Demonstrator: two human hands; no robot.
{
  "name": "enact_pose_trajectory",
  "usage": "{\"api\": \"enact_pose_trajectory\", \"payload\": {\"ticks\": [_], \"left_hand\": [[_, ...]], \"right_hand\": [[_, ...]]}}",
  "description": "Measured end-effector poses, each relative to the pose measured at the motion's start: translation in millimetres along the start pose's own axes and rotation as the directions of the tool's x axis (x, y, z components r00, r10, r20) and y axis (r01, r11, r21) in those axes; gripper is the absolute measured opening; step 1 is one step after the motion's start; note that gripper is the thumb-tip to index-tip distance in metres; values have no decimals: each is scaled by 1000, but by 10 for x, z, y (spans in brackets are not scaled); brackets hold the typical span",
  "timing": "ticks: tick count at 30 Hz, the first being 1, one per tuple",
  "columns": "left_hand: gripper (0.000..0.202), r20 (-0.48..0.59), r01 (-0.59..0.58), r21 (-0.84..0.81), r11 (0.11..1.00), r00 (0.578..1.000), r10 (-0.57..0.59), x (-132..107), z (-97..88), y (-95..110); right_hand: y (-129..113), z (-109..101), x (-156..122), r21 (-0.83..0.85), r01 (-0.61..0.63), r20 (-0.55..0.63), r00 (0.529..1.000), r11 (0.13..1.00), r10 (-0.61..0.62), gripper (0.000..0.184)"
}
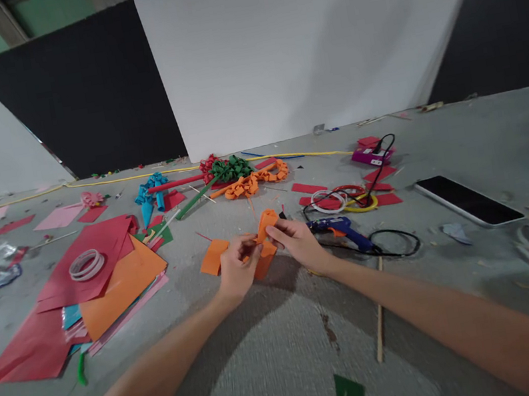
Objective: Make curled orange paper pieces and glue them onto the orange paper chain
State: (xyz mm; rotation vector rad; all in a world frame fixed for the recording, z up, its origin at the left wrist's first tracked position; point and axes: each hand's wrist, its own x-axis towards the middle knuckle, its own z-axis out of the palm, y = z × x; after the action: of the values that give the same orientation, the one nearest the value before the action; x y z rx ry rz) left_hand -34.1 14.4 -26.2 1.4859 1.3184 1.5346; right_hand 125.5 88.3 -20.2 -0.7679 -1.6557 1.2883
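Near the middle of the view, my left hand (238, 264) and my right hand (297, 241) meet over a piece of orange paper (265, 222). The piece looks curled or folded, and the fingers of both hands pinch it. Flat orange paper pieces (213, 258) lie on the surface beside and beneath my hands. A blue glue gun (346, 231) with a black cord rests just right of my right hand. Behind my hands sit orange paper curls (242, 187), a green paper bunch (232, 168) and a red one.
At left, red and orange sheets (125, 292) carry a roll of tape (86, 265). A phone (467, 199) lies at right. Coiled rings (328, 201), a purple box (371, 154), a wooden stick (381, 320) and blue paper pieces (153, 196) are scattered around. White and black panels stand behind.
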Motion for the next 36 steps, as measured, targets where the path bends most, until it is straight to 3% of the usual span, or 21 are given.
{"api": "enact_pose_trajectory", "payload": {"ticks": [5,19,26,36], "left_hand": [[25,-25,5,21,1000,1000,-4,14,-16,13],[23,-139,22,-35,999,990,-26,75,-65,17],[30,-219,151,-153,977,958,-183,143,-129,-30],[33,-236,163,-230,959,947,-217,185,-129,-135]], "right_hand": [[-103,12,-4,62,36,-69,997,997,-31,42],[-92,-8,-19,109,20,-45,999,994,-15,36],[-108,0,-15,-37,15,29,999,999,-14,43],[-43,-11,24,-253,121,101,990,960,-99,33]]}}
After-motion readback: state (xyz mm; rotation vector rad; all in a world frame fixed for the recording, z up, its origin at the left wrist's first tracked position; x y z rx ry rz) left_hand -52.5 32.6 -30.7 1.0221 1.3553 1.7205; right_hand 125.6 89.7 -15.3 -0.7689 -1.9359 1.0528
